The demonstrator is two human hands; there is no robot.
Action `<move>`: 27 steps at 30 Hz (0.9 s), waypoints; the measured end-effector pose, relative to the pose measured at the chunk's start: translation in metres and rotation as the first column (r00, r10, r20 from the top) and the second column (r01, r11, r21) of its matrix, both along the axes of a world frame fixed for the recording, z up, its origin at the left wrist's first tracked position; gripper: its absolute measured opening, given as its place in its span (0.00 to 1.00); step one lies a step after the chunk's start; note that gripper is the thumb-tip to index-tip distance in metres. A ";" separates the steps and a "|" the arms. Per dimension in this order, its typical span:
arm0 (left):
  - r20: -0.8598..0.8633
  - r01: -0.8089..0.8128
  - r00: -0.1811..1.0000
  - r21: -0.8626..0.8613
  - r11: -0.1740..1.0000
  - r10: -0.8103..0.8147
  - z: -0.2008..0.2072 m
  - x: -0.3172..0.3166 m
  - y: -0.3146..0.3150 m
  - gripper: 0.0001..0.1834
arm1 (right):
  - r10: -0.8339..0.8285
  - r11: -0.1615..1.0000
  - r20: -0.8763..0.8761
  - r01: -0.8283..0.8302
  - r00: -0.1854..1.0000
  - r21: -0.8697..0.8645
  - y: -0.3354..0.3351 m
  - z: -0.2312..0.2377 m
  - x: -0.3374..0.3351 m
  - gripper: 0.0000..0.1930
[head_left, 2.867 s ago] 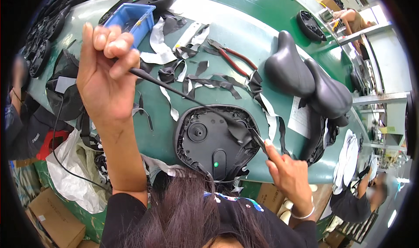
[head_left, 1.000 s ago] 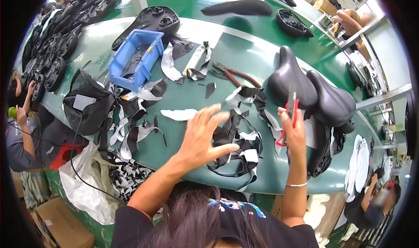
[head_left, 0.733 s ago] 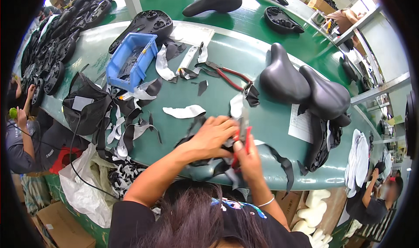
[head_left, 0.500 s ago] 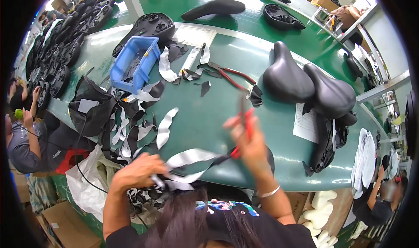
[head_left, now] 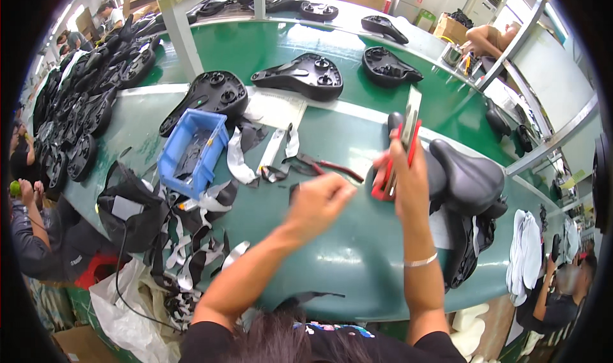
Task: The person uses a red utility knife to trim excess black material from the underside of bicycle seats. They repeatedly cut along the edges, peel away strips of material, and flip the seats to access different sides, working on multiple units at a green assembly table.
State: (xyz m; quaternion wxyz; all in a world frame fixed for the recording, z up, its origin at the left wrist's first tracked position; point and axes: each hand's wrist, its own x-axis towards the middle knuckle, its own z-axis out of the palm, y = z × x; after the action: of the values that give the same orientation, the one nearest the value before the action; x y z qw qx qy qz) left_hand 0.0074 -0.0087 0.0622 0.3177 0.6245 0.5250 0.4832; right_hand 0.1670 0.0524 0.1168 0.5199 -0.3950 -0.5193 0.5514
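My right hand is closed around what appear to be scissors, with red handles and a long silver upper part pointing away from me. It is raised in front of the nearer black bicycle saddle, partly hiding it. My left hand, somewhat blurred, is curled above the middle of the table; whether anything is inside cannot be made out. Just beyond it lie red-handled pliers. A dark strip lies at the table's near edge. Black and white offcuts are heaped at left.
A blue bin holding dark pieces stands left on the green table. Beside it sit a black mesh bag and an upturned saddle. Another saddle lies at right. Saddle bases rest beyond; people work around.
Both hands have moved forward and apart, and the right has raised the scissors. The white strip is gone from the left hand. A far saddle now shows its underside. The view has shifted.
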 end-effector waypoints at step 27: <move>0.945 0.520 0.309 -0.071 0.851 -0.110 -0.076 0.008 0.059 0.31 | 0.096 0.951 0.006 -0.090 0.995 -0.297 0.015 -0.003 0.074 0.16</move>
State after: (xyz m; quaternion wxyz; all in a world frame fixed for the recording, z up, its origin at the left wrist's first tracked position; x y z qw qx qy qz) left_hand 0.0154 0.0499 -0.0136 0.7530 0.2709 0.2025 0.5645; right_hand 0.2406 0.0675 0.1139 0.4231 -0.4493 -0.4537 0.6429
